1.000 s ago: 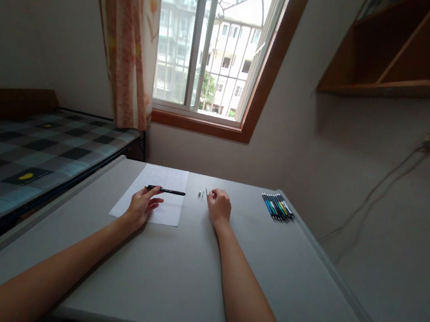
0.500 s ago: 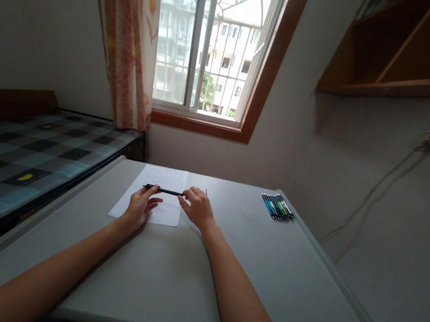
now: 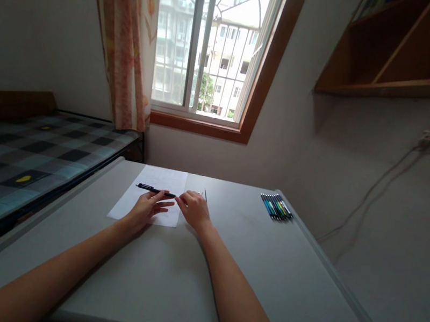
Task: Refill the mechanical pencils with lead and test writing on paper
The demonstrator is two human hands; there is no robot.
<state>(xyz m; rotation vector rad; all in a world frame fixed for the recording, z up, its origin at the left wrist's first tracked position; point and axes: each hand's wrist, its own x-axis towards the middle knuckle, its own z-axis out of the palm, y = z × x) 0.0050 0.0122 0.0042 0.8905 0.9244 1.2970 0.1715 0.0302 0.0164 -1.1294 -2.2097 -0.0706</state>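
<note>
A black pen with a clip lies nearly level above the white paper. My left hand pinches it near its right end between thumb and forefinger, the other fingers loosely spread. The clip end sticks out to the left. My right hand is closed at the pen's right tip, fingers curled together. Whatever small part its fingertips cover is hidden. Just behind that hand, a thin dark stick-like piece shows on the table. Under both hands is the sheet of paper.
A row of several pens lies near the right edge of the grey table. A bed with a checked cover stands to the left. Behind are a window and curtain; a wooden shelf hangs on the right wall.
My left hand has slid right along the pen, closer to my right hand. More of the clip end now shows to its left. My right hand has stayed nearly in place.
</note>
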